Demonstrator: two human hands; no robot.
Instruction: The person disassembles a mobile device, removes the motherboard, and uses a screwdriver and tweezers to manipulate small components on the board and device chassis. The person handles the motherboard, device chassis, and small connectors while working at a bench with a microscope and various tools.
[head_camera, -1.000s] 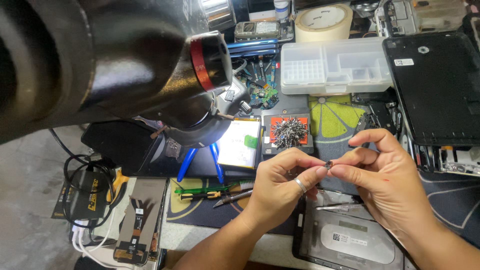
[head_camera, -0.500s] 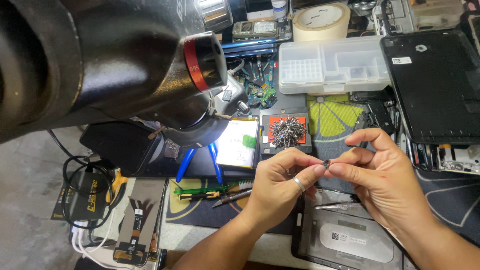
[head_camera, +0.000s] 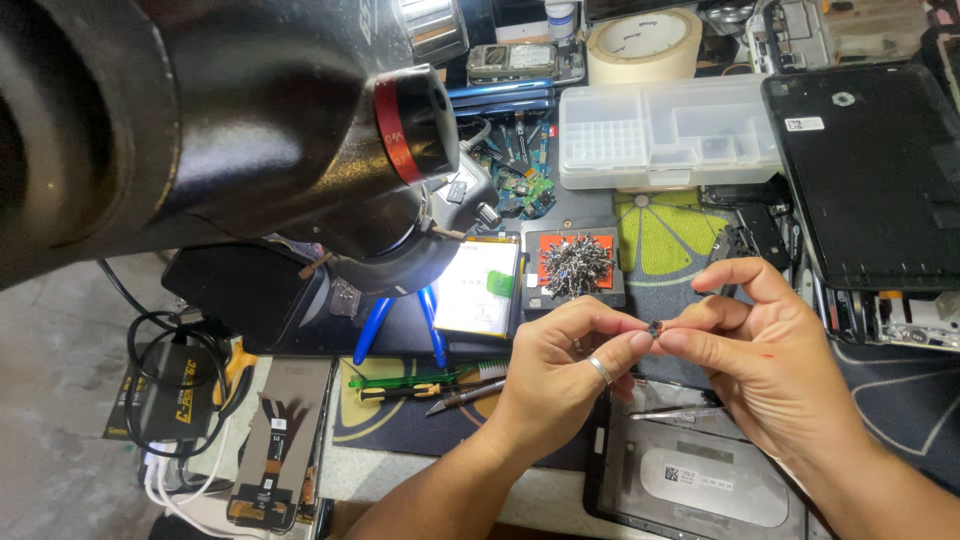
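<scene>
The head view shows both hands' fingertips pinching a tiny dark part (head_camera: 655, 328), the left hand (head_camera: 560, 375) and right hand (head_camera: 765, 355) barely shifted from a second ago, the grip unchanged. Behind lies a magnetic pad of screws (head_camera: 576, 265); a black microscope (head_camera: 250, 140) blocks the left.

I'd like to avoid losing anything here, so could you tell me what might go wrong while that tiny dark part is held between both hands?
1. The tiny dark part is pinched only by fingertips of the left hand and right hand, above a crowded bench; if it slips, it could vanish among the clutter.
2. The pile of small screws sits just behind the hands and might be knocked.
3. The microscope head blocks part of the view.
</scene>
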